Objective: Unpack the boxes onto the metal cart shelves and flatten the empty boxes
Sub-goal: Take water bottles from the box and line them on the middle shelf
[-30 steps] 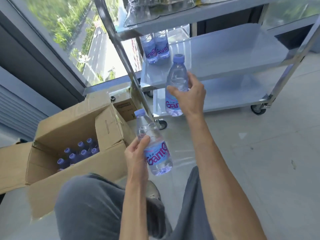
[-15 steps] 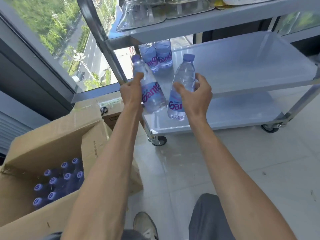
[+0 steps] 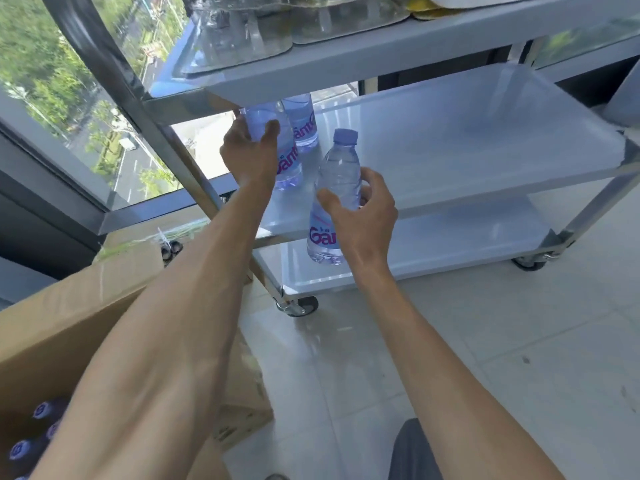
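We grip one water bottle [image 3: 284,150] in our left hand [image 3: 249,157], another [image 3: 334,199] in our right hand [image 3: 367,216]; middle shelf [image 3: 467,140] holds few, the cardboard box [image 3: 86,306] remains stocked, unflattened.

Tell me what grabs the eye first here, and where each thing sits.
Two bare arms fill the middle of the view, each hand holding a clear water bottle. The left hand has its grip on a bottle at the near-left corner of the cart's middle shelf, beside another bottle standing there; the right hand holds a purple-capped bottle in front of the shelf edge. An open cardboard box of bottles sits lower left.
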